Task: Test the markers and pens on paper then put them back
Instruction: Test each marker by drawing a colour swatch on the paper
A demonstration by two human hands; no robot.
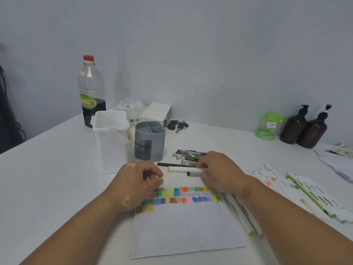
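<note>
My right hand [219,169] is curled round one end of a white marker [183,169], just past the top edge of the paper [187,226] on the table [57,169]. The marker looks light and hard, smooth plastic, round like a stick, so I think it could roll or slip; pinching it near the middle seems best. My left hand [139,180] sits at the paper's corner with fingers curled, and I cannot tell if it holds anything

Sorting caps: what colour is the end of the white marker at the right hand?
Orange, on the white marker; head view.
</note>
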